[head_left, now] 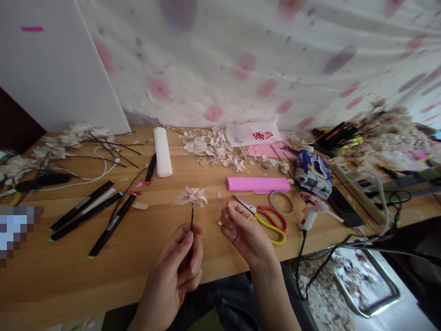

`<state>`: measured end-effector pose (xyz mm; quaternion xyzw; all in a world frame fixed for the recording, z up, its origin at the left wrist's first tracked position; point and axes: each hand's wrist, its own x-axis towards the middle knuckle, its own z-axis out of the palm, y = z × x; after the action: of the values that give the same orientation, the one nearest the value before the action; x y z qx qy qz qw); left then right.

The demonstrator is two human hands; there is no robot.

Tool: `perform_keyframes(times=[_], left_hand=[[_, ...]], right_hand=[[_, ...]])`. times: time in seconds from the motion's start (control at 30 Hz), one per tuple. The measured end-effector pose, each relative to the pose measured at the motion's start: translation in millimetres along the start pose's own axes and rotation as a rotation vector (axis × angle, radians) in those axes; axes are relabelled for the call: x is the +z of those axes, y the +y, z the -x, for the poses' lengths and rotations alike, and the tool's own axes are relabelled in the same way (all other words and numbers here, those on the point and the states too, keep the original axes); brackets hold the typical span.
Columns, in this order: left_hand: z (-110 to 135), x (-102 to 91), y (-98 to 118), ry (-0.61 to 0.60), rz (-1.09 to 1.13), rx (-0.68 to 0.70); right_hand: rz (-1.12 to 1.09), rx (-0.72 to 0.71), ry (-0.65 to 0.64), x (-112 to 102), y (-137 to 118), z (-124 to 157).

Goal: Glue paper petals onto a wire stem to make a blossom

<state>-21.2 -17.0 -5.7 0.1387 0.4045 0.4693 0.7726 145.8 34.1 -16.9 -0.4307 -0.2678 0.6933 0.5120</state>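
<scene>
Left hand [179, 264] gripping flower stem [192, 217], right hand [248, 234] curled, contents unclear, scissors [253, 209] just beside, glue gun [310, 216], markers [112, 226]

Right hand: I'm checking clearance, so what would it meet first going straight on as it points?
Probably the small pale scrap on the table, just ahead of the right hand, though depth is unclear and the hand could pass above it.

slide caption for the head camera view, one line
Left hand holding a pale pink flower by its dark stem, right hand close to the scissors.
</scene>
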Motion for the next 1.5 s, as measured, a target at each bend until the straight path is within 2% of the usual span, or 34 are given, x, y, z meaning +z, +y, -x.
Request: perform_keyframes(times=[0.2,0.43,0.5,0.6,0.8,0.9,1.0,1.2,1.5], left_hand=[[1.9,8.4,6.0,0.007,0.018,0.009],[2.2,18.1,19.7,-0.104,0.087,0.0],[2.8,19.6,22.4,-0.172,0.108,0.013],[7.7,20.8,24.1,-0.279,0.123,0.027],[25.9,19.8,22.0,-0.346,0.14,-0.007],[31.1,19.8,20.5,-0.38,0.134,-0.02],[31.9,21.4,18.0,-0.416,0.16,-0.003],[31.4,24.3,14.9,-0.465,0.209,-0.018],[31.5,27.2,12.1,-0.459,0.194,-0.053]], right_hand=[[-0.118,0.027,-0.066,10.0,-3.9,10.4],[-0.091,-0.109,-0.142,20.2,-9.9,16.2],[0.012,-0.214,-0.152,25.4,-13.2,18.6],[0.173,-0.444,-0.125,33.0,-17.6,23.4],[0.538,-0.965,0.023,41.7,-21.4,24.3],[0.666,-1.117,0.027,44.6,-22.2,20.5],[0.708,-1.161,0.05,47.0,-20.9,18.7],[0.699,-1.16,0.098,46.2,-16.1,19.7],[0.784,-1.209,0.154,46.5,-18.5,21.7]])
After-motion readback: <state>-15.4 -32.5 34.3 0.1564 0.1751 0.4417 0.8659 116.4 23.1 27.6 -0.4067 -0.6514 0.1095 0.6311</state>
